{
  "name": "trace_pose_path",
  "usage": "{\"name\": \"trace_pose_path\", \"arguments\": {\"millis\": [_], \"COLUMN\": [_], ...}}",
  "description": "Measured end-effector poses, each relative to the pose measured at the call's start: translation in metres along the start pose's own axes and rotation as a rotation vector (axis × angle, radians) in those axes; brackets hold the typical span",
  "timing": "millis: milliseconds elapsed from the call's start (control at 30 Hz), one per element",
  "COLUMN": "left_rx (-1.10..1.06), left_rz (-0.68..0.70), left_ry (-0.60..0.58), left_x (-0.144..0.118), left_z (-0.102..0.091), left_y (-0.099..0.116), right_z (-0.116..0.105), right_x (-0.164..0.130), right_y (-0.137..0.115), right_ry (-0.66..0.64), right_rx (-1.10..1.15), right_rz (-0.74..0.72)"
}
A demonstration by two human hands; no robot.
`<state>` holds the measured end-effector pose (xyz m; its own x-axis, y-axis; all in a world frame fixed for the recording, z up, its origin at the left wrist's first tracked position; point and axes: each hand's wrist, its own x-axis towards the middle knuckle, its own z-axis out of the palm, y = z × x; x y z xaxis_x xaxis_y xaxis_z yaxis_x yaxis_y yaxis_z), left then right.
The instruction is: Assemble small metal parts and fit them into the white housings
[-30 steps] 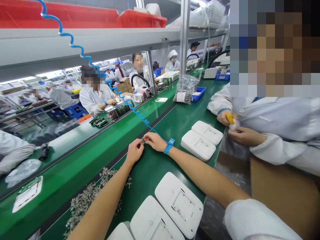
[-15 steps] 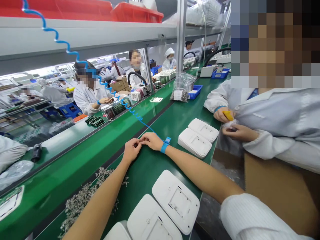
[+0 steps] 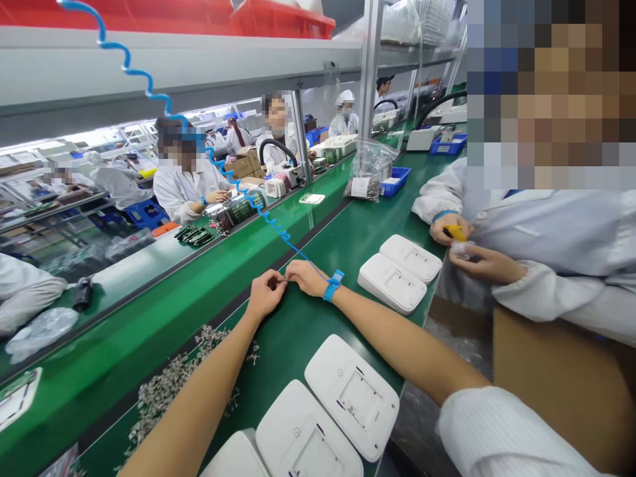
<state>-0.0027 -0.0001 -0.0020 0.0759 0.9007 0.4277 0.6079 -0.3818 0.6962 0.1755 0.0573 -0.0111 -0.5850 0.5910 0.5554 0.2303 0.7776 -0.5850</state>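
While both hands are meeting over the green desk [image 3: 318, 252], the left hand [image 3: 265, 295] and right hand [image 3: 305, 277] are each pinching, grip clenched, a tiny part [image 3: 284, 281]; white housings [image 3: 352, 396] are lying nearby.

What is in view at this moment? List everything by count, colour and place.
small part: one, dark, pinched between both hands
loose parts: a heap, grey, on the belt at left
belt: one, green, running away from the camera
covers: three near, two more farther up, white, on the belt
bag: one, clear, far up the belt
bin: one, blue, beside the bag
co-worker: one, white coat, at right, holding a yellow item
wrist strap: one, blue, coiled cord rising left
left hand: fingertips on the part
right hand: fingertips on the part
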Motion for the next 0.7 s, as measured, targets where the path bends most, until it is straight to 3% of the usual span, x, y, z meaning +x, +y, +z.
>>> {"name": "trace_pose_path", "arguments": {"millis": [333, 533, 700], "left_rx": [-0.037, -0.008, -0.013], "left_rz": [-0.071, -0.016, -0.051], "left_ry": [-0.028, 0.022, 0.035], "left_x": [-0.002, -0.002, 0.000], "left_z": [-0.002, -0.002, -0.001], "left_y": [0.003, 0.008, 0.000], "right_z": [-0.001, 0.002, 0.005], "right_x": [0.002, 0.010, 0.026], "right_y": [-0.002, -0.018, -0.019], "right_ry": [-0.053, -0.003, -0.002], "right_rx": [0.172, 0.024, -0.141], "right_rz": [0.174, 0.255, 0.270]}}
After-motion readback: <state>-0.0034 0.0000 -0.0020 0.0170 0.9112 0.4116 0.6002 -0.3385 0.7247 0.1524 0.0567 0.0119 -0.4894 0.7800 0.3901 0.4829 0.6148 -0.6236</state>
